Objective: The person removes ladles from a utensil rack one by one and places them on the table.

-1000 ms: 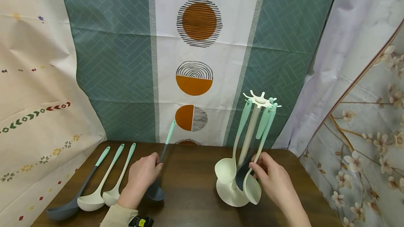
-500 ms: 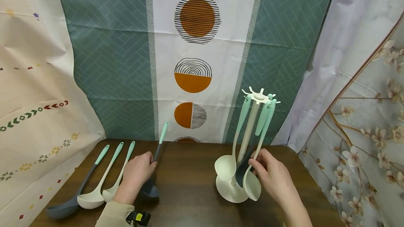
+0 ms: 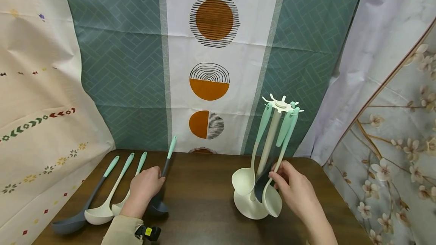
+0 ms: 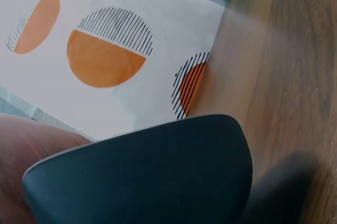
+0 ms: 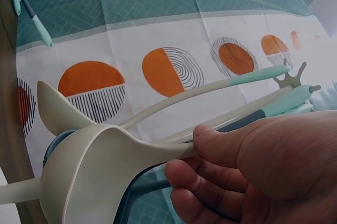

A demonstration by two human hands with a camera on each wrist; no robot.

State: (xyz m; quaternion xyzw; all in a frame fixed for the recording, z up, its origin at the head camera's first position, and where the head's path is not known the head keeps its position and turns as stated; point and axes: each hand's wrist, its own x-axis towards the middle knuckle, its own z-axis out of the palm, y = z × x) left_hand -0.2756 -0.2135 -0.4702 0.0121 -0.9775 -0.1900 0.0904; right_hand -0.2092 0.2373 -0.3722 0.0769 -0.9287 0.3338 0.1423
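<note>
My left hand grips the dark grey shaft of a ladle with a mint handle. Its grey bowl fills the lower part of the left wrist view, low over the table in the head view. On the right, a cream utensil stand carries several hanging ladles by their mint handles. My right hand pinches the neck of a cream ladle hanging at the stand's front, between thumb and fingers. Beside it hang another cream ladle and a dark grey one, partly hidden.
Three ladles lie in a row at the table's left: one dark grey, one cream and another cream one partly behind my left arm. The brown table ends at a patterned curtain. Cloths hang at both sides.
My left hand has moved left and slightly lower with the grey ladle, nearer the row on the table. My right hand keeps its pinch on the cream ladle with hardly any motion.
</note>
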